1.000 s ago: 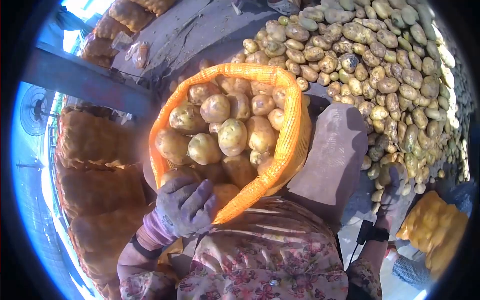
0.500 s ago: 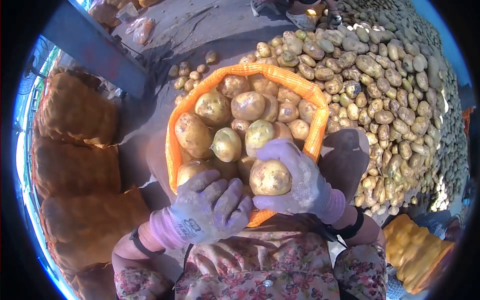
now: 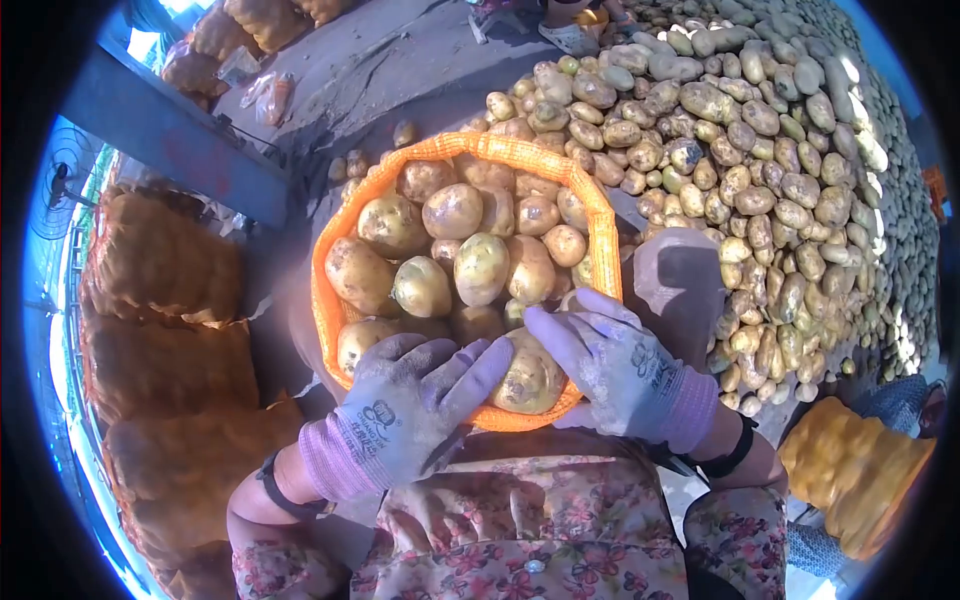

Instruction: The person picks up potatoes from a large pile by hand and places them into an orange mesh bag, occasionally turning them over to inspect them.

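Now the right hand (image 3: 632,362) has loosened (fingers spread), leaving the potato (image 3: 528,380) just inside the orange sack (image 3: 605,250), at its near rim. Apparently it's bagged; the left hand (image 3: 405,405) rests half-open beside it.

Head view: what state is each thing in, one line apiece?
Orange bag: mouth open, potatoes inside
Left hand: gloved, at near edge, grip unclear
Right hand: gloved, at near edge, grip unclear
Potato between hands: in bag
Potato pile: loose, heaped
Sacks: filled
Fan: running or not, unclear
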Available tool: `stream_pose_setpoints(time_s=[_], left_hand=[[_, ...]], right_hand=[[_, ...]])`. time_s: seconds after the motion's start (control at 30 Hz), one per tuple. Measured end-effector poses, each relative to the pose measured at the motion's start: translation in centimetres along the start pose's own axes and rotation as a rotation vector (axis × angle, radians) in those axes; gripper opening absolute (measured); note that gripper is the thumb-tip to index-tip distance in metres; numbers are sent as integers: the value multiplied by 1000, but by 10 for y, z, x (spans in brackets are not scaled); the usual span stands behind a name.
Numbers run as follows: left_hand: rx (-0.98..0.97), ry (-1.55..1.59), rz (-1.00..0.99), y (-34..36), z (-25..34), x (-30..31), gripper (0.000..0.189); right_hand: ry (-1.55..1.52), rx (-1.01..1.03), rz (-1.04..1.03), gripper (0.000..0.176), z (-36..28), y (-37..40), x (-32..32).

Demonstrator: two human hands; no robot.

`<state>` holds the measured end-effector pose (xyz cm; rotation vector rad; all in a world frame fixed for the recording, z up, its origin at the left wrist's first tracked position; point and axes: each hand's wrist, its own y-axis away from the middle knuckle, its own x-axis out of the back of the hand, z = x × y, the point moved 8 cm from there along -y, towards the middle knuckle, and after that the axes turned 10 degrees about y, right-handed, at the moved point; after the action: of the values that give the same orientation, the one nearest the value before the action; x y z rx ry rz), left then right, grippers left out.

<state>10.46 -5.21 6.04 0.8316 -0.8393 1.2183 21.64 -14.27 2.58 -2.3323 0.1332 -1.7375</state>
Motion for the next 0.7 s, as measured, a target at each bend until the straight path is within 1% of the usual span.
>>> stream_pose_setpoints(time_s=[0.07,0.1,0.17,0.2,0.23,0.33,0.37,0.47,0.57,0.67,0.7], left_hand=[[49,20,-4,0,-2,1,83],[66,44,1,1,-5,2,82],[87,70,18,0,-6,4,77],[67,50,8,-1,-4,3,76],[48,31,-4,-3,-2,2,76],[30,-1,-8,-3,1,2,76],[22,-2,-3,-3,1,3,76],[1,-4,-9,-2,0,-1,75],[-11,-17,-52,0,1,-4,72],[14,3,-72,0,2,-3,72],[24,13,-70,-2,1,-2,72]], right_hand=[[223,9,42,83,0,7,-6],[211,1,100,53,0,8,9],[161,62,59,54,-10,22,18],[133,98,36,55,-13,27,19],[127,118,-15,51,-14,26,16],[16,-4,37,42,6,9,24],[-25,-54,-41,48,13,4,16],[-92,31,-208,47,11,-6,1],[-142,7,-324,61,8,-8,-6],[-260,-8,-215,44,16,-7,2],[-283,-8,-193,43,18,-6,4]])
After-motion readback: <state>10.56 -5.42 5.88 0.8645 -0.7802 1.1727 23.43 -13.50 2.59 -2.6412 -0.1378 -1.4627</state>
